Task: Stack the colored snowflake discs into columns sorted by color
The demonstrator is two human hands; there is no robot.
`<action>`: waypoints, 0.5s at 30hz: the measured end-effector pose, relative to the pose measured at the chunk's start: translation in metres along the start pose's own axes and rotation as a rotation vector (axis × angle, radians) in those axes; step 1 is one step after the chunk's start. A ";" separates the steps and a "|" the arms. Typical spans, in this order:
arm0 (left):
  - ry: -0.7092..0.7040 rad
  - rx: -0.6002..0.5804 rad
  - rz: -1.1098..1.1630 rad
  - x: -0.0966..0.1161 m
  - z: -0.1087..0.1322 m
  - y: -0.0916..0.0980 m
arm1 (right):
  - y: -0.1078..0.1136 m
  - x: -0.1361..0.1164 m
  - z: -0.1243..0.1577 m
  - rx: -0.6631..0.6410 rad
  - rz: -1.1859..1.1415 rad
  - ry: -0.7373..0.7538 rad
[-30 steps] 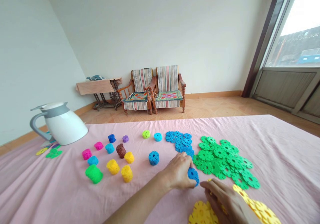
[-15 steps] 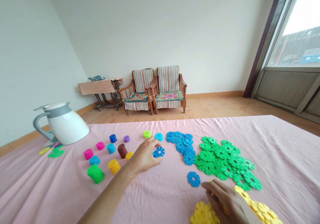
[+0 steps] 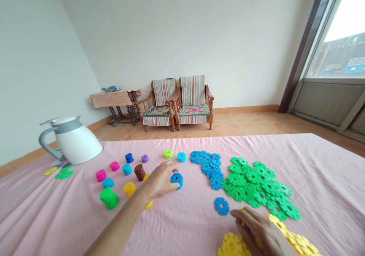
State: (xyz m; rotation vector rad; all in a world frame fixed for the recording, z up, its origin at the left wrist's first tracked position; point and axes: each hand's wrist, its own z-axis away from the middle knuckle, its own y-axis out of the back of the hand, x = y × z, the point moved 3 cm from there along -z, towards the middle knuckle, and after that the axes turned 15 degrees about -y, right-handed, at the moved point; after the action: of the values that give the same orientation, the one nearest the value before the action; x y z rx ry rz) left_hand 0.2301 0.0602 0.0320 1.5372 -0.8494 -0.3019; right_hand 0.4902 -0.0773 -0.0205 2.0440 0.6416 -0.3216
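Note:
Beside a short stack of blue notched discs (image 3: 176, 180) on the cloth is my left hand (image 3: 161, 180). Its thumb is at the stack's near edge and its fingers curve above the far side, apart from each other. My right hand (image 3: 259, 229) rests low over yellow notched discs (image 3: 232, 244), fingers loosely extended; its underside is hidden. A single blue disc (image 3: 221, 206) lies flat by its fingertips. Loose blue discs (image 3: 211, 164) spread behind, with a heap of green discs (image 3: 256, 183) to their right. More yellow discs (image 3: 302, 242) lie right of my right hand.
Small stacks stand at left, among them green (image 3: 109, 198), brown (image 3: 140, 172) and pink (image 3: 100, 175). Light blue (image 3: 181, 157) and lime (image 3: 168, 153) stacks stand farther back. A white jug (image 3: 76, 143) is at the pink tablecloth's (image 3: 185, 229) left. Two armchairs (image 3: 179, 104) stand beyond.
My left hand has moved slightly nearer and left and has let go of the blue disc, which now sits on a blue stack. My right hand stays in place.

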 end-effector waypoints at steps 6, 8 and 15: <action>-0.168 0.044 0.159 0.042 -0.004 -0.013 | -0.002 0.001 0.001 -0.053 -0.029 -0.046; -0.226 -0.069 0.233 0.060 -0.008 -0.030 | -0.003 0.002 0.002 -0.064 -0.065 -0.066; -0.349 -0.137 0.267 0.100 -0.024 -0.065 | -0.005 0.004 0.002 -0.128 -0.131 -0.110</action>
State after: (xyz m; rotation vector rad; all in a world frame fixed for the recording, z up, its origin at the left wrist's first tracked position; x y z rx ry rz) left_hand 0.3360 0.0078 0.0036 1.2433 -1.2685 -0.4303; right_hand 0.4908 -0.0756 -0.0264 1.8529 0.7116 -0.4543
